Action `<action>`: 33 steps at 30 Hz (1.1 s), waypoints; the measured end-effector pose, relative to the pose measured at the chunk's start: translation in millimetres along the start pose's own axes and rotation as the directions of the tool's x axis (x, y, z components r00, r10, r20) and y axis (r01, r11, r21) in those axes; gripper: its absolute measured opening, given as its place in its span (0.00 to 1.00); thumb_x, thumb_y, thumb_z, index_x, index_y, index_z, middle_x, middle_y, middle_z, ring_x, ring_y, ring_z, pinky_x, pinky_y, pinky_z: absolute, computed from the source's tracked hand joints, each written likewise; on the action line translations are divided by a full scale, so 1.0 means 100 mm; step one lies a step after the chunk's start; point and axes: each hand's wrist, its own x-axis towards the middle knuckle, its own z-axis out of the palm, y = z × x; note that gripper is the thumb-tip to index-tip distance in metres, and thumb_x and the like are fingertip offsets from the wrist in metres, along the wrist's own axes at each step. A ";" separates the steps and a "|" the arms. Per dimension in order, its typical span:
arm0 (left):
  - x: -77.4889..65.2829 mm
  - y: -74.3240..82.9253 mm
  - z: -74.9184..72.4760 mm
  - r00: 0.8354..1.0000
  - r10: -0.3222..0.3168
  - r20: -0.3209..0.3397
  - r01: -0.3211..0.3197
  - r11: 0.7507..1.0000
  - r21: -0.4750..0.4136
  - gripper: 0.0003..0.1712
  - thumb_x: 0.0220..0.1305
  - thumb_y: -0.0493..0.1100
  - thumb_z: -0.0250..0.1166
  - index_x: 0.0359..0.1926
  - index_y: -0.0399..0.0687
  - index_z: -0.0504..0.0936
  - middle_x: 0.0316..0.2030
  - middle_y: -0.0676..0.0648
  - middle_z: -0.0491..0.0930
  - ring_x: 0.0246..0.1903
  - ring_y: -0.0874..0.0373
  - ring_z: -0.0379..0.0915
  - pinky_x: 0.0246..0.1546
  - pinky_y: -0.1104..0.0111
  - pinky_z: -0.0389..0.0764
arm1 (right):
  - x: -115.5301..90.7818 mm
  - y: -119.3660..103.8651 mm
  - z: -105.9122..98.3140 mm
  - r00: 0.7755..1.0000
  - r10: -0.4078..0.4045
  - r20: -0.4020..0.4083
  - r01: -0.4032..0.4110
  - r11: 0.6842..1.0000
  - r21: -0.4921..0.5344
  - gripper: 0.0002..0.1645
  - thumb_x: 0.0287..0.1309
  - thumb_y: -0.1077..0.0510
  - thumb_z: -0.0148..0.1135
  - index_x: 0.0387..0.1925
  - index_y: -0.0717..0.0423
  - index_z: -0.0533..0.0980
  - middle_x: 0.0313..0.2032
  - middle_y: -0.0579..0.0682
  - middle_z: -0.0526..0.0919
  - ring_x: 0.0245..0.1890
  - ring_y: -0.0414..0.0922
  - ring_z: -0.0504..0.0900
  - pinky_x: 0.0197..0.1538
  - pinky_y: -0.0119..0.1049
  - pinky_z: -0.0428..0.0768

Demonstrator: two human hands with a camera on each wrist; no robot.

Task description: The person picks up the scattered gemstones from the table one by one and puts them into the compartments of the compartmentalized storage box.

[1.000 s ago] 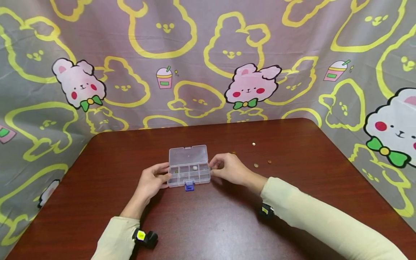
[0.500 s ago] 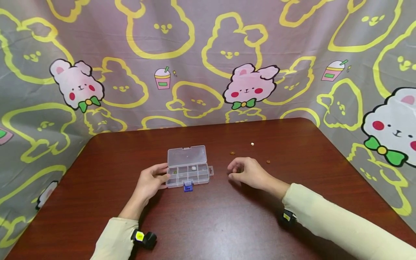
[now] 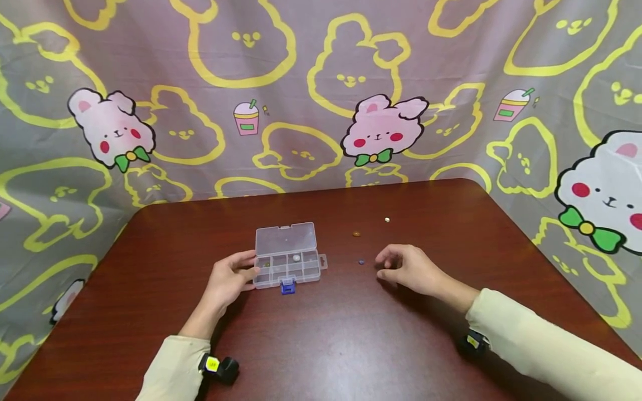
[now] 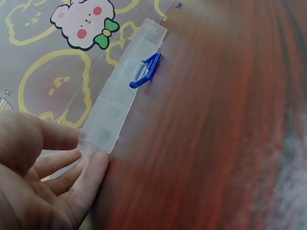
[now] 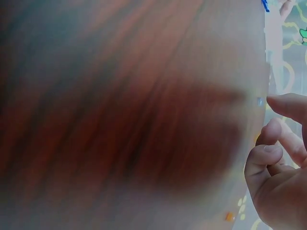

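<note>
On the table (image 3: 311,345), a clear box (image 3: 278,274), lid open, its left end pinched by the left hand (image 3: 227,277)
A white piece (image 3: 296,258) and a green piece (image 3: 267,265) lie inside the box and a blue latch (image 3: 288,287) juts from its front; right of the box come a blue piece (image 3: 361,262), then the right hand (image 3: 408,269), fingers loosely bent, gripping nothing that shows; farther back on the box's right lie a brown piece (image 3: 356,234) and a pale piece (image 3: 387,219)

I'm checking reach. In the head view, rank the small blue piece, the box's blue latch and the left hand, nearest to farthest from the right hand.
1. Small blue piece: on the table, just left of the right hand.
2. Blue latch: near side of the box.
3. Left hand: box's left end.
</note>
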 end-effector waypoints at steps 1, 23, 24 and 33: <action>0.00 0.00 0.00 1.000 0.001 0.001 -0.001 1.000 -0.001 0.25 0.67 0.30 0.63 0.65 0.32 0.74 0.55 0.30 0.77 0.42 0.53 0.82 0.35 0.65 0.87 | -0.01 0.01 -0.01 1.000 0.001 -0.002 -0.001 1.000 -0.004 0.13 0.51 0.64 0.75 0.39 0.57 0.82 0.29 0.45 0.78 0.20 0.41 0.76 0.27 0.33 0.76; 0.00 0.01 0.00 1.000 -0.001 0.003 0.001 1.000 -0.008 0.26 0.67 0.30 0.62 0.65 0.31 0.73 0.56 0.30 0.76 0.43 0.54 0.82 0.35 0.65 0.86 | -0.08 0.23 -0.24 0.998 0.036 -0.044 -0.038 0.999 -0.035 0.13 0.52 0.65 0.75 0.40 0.58 0.81 0.29 0.47 0.77 0.20 0.41 0.76 0.25 0.32 0.75; 0.00 0.00 0.00 1.000 -0.002 0.002 0.002 1.000 -0.008 0.26 0.67 0.30 0.62 0.65 0.31 0.73 0.56 0.30 0.76 0.42 0.55 0.82 0.35 0.65 0.86 | -0.08 0.24 -0.26 0.998 0.044 -0.043 -0.045 0.999 -0.029 0.13 0.53 0.65 0.74 0.40 0.58 0.81 0.29 0.48 0.77 0.20 0.42 0.76 0.24 0.33 0.76; 0.00 0.00 0.01 1.000 -0.004 -0.004 0.004 1.000 -0.010 0.26 0.66 0.29 0.63 0.65 0.31 0.73 0.55 0.30 0.77 0.39 0.56 0.82 0.34 0.65 0.86 | 0.01 0.26 -0.31 0.994 0.051 -0.092 -0.057 0.996 -0.064 0.11 0.54 0.64 0.74 0.39 0.59 0.81 0.29 0.48 0.78 0.23 0.43 0.76 0.26 0.33 0.75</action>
